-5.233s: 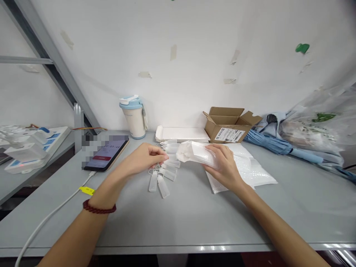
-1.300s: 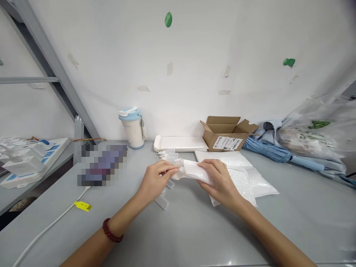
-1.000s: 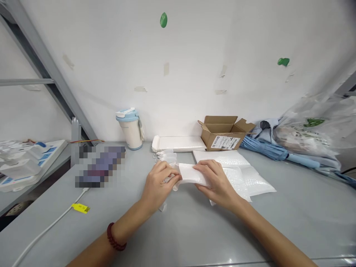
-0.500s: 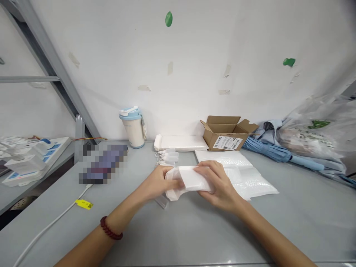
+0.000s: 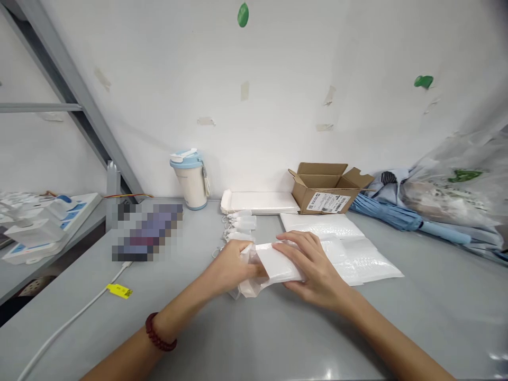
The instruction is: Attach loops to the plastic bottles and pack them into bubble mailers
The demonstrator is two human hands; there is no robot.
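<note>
Both hands hold a small white mailer bag above the desk. My left hand grips its open end at the left, with fingertips partly hidden inside the mouth. The thin flap hangs crumpled under those fingers. My right hand closes around the bag's right part, fingers on top and thumb below. What the bag contains, if anything, cannot be seen. Just behind my left hand lie several small translucent pieces with metal rings. White bubble mailers lie flat beyond my right hand.
A stack of white envelopes and an open cardboard box stand along the wall. To the left are a cream tumbler, a blurred-out phone-like device and a white cable. A blue umbrella lies at right.
The bag has tilted and dropped slightly, and its mouth is more crumpled around my left fingers. My left hand has moved slightly toward me. Both hands keep hold; the view has shifted a little.
</note>
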